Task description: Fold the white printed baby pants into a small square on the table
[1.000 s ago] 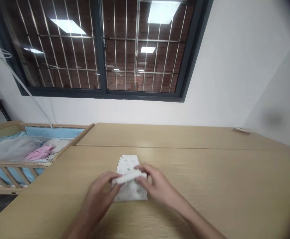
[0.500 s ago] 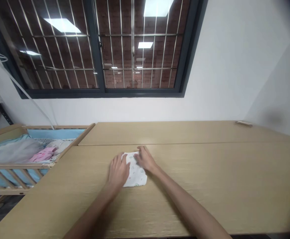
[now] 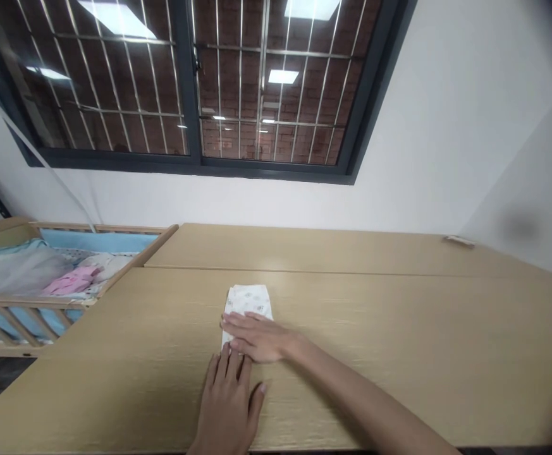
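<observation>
A small folded white cloth (image 3: 248, 300) with a faint print lies on the wooden table (image 3: 399, 328), near its middle. My right hand (image 3: 257, 337) lies flat across the cloth's near end, fingers stretched out to the left, pressing it down. My left hand (image 3: 228, 398) rests flat on the table just in front of the cloth, fingers spread and pointing away from me, fingertips at the cloth's near edge. Neither hand holds anything.
A wooden baby cot (image 3: 33, 297) with blue lining stands against the table's left side; pink and white clothes (image 3: 74, 280) lie in it. A small flat object (image 3: 458, 240) sits at the table's far right. A barred window (image 3: 200, 82) fills the wall behind.
Both hands have pulled back towards me from the cloth's far end. The right hand now lies across its near end and the left has slid off onto the table.
</observation>
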Tool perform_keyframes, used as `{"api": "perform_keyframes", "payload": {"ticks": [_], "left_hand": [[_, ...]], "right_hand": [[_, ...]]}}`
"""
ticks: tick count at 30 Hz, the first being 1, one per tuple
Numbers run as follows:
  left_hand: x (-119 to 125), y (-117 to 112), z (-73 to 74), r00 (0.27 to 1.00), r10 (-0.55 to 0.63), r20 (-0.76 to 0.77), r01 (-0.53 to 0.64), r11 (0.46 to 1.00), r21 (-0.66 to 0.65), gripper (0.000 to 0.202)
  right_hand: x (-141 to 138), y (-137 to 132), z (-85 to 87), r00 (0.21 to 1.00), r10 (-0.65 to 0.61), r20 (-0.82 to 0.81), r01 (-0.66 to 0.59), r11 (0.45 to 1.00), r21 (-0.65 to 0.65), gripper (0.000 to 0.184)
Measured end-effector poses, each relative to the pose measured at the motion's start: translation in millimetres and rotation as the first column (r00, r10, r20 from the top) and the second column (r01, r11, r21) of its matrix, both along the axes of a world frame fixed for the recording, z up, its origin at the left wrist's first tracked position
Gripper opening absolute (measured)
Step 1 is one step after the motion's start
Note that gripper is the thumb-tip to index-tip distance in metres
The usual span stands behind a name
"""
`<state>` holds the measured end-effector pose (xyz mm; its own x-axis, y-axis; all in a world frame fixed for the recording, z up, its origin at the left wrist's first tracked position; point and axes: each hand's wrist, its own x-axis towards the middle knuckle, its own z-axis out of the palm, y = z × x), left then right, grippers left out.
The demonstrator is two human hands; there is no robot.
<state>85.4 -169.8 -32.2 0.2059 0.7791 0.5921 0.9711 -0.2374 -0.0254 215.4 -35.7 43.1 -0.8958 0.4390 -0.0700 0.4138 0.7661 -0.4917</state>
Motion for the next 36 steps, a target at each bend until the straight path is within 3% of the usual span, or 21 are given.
{"api": "perform_keyframes", "payload": {"ticks": [5, 8, 11, 15, 17, 19, 21, 23, 26, 28, 31, 36], "left_hand": [[-1, 0, 1.8, 1.000, 0.013, -0.001, -0.013, 1.000, 0.004, 0.052], [-1, 2, 1.0, 1.000, 0.010, 0.025, -0.009, 1.000, -0.018, 0.050], [-8, 9, -0.4, 0.999, -0.017, 0.052, 0.019, 0.999, -0.046, 0.040], [-35, 28, 7.5, 0.984, -0.143, 0.107, 0.158, 0.976, -0.148, 0.037], [-50, 37, 17.7, 0.965, -0.223, 0.138, 0.250, 0.941, -0.230, 0.031], [-61, 44, 29.4, 0.947, -0.289, 0.140, 0.318, 0.899, -0.300, 0.024], [-65, 50, 39.8, 0.938, -0.323, 0.123, 0.345, 0.874, -0.343, 0.026], [-64, 56, 48.6, 0.943, -0.306, 0.135, 0.334, 0.868, -0.368, 0.031], [-63, 70, 62.6, 0.937, -0.238, 0.255, 0.327, 0.854, -0.406, 0.029], [-65, 81, 73.0, 0.910, -0.182, 0.372, 0.338, 0.847, -0.411, 0.031], [-73, 95, 82.6, 0.830, -0.137, 0.541, 0.383, 0.845, -0.373, 0.036], [-77, 112, 71.2, 0.651, -0.029, 0.758, 0.465, 0.805, -0.368, 0.051]], "right_hand": [[-2, 61, -6.1, 0.990, -0.134, 0.033, 0.127, 0.977, 0.172, 0.062], [-2, 83, -9.7, 0.973, -0.228, 0.031, 0.213, 0.945, 0.249, 0.062], [-2, 89, -16.2, 0.952, -0.307, -0.006, 0.292, 0.900, 0.325, 0.063], [2, 74, -18.2, 0.917, -0.323, -0.234, 0.396, 0.799, 0.452, 0.054], [8, 62, -13.2, 0.875, -0.326, -0.358, 0.460, 0.789, 0.408, 0.041], [17, 49, -4.9, 0.838, -0.357, -0.414, 0.479, 0.844, 0.241, 0.033], [30, 38, 4.3, 0.847, -0.356, -0.394, 0.400, 0.916, 0.034, 0.031], [44, 29, 11.1, 0.905, -0.294, -0.307, 0.273, 0.956, -0.112, 0.045], [60, 20, 12.8, 0.964, -0.213, -0.158, 0.189, 0.969, -0.157, 0.083], [63, 19, 8.7, 0.964, -0.219, -0.152, 0.200, 0.972, -0.127, 0.074], [57, 25, -0.1, 0.907, -0.313, -0.280, 0.287, 0.949, -0.132, 0.040], [46, 41, -16.1, 0.749, -0.513, -0.419, 0.486, 0.855, -0.179, 0.026]]}}
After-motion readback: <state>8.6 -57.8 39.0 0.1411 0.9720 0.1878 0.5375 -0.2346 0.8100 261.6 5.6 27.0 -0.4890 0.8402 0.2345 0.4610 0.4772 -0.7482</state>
